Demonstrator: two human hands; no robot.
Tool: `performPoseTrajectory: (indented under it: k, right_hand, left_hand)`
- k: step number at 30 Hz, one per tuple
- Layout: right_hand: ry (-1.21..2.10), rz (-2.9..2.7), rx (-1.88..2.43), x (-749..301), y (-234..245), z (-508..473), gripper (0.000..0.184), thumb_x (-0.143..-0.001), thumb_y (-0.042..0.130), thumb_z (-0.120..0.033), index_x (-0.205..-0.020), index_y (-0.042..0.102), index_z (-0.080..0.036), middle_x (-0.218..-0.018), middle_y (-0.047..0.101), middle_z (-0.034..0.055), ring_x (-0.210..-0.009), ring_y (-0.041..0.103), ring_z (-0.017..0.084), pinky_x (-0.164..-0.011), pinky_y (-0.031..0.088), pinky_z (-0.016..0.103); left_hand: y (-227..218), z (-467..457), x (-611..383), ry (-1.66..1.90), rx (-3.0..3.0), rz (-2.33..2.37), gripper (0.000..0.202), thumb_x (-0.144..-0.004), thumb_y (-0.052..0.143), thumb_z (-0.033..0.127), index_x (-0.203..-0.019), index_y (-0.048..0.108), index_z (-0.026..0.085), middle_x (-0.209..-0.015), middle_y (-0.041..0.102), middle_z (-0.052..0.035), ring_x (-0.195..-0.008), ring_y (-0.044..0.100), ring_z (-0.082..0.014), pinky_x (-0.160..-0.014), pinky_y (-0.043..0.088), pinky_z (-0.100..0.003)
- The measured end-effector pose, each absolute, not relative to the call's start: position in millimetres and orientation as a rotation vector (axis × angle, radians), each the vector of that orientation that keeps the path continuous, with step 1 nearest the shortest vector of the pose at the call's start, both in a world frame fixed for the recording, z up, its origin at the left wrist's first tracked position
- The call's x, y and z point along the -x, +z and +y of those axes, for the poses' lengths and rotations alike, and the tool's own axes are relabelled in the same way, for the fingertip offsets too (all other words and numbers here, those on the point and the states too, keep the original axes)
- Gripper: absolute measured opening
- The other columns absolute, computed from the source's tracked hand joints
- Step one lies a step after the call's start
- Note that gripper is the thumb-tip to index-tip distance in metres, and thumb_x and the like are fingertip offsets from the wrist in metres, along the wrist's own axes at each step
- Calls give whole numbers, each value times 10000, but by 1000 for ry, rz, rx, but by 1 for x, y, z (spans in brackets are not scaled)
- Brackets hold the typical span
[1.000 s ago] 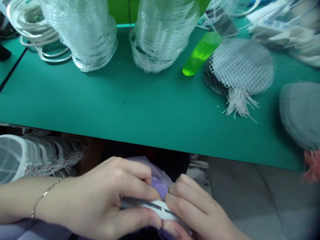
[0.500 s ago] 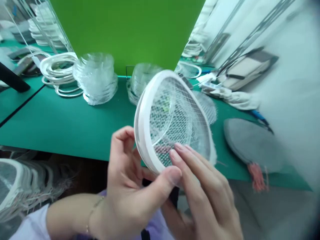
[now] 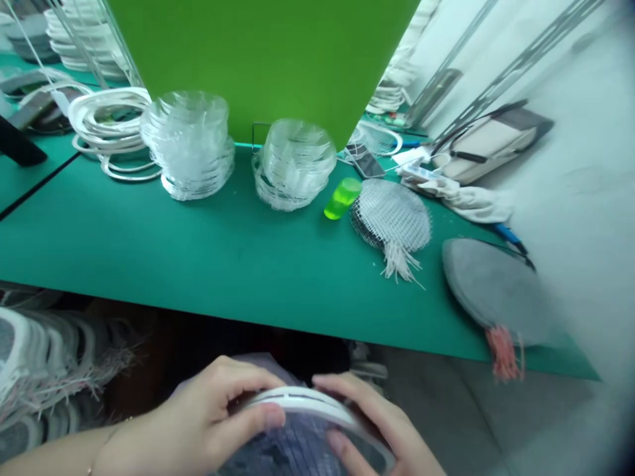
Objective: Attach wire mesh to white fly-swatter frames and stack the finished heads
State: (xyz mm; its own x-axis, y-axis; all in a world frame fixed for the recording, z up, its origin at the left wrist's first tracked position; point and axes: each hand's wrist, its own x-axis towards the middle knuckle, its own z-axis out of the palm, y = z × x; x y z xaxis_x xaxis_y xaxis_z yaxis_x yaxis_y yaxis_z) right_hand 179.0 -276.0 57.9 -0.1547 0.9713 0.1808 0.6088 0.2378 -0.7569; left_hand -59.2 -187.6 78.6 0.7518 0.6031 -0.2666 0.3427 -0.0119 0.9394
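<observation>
Low in the view, my left hand and my right hand grip opposite sides of a round white plastic frame. Its rim faces up, and a fine mesh stretched across it sinks out of view at the bottom edge. Fingers of both hands wrap over the rim. The lower part of the frame is cut off by the picture edge. Purple cloth, probably a sleeve or lap covering, shows just behind my left hand.
A green mat table lies ahead, holding transparent ring stacks, white coils, a green cylinder, a fringed mesh disc and a grey disc. Stacked mesh frames sit at lower left.
The mesh frame, held up and facing me half a second ago, has dropped low with its rim upward. Both hands have moved down with it, and the view has stayed nearly the same.
</observation>
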Motion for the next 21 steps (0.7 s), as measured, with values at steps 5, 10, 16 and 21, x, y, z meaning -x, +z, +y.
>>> performPoseTrajectory:
  k: [5,10,16,21]
  right_hand:
    - [619,-1856,1222,-160,41,-274,241,-897,628,-95,-1113,691,-183,-918,714,66,-787,702,161,-676,608,242]
    - [475,-1809,1257,-151,32,-276,192,-886,668,-103,-1050,734,-178,-890,730,51,-790,694,160,-673,615,259]
    - [345,-1852,1319,-147,20,-283,257,-882,679,-98,-1076,756,-246,-886,764,11,-788,710,151,-670,634,244]
    - [288,-1894,1318,-145,7,-283,295,-886,639,-47,-1090,743,-233,-870,766,-15,-785,722,140,-680,648,226]
  left_hand:
    - [54,-198,57,225,-1461,683,258,-963,609,391,-1090,765,230,-928,777,-42,-818,694,-167,-774,526,-233]
    - [51,-194,57,324,-1245,659,271,-905,696,375,-1134,759,244,-1101,760,-69,-1002,701,-204,-856,541,-287]
    - [43,-187,55,168,-976,707,250,-934,646,364,-1037,803,200,-1020,791,-80,-977,731,-227,-873,549,-314]
    - [34,-191,57,115,-866,807,294,-922,649,415,-1049,798,196,-985,797,-62,-897,738,-216,-797,545,-289]
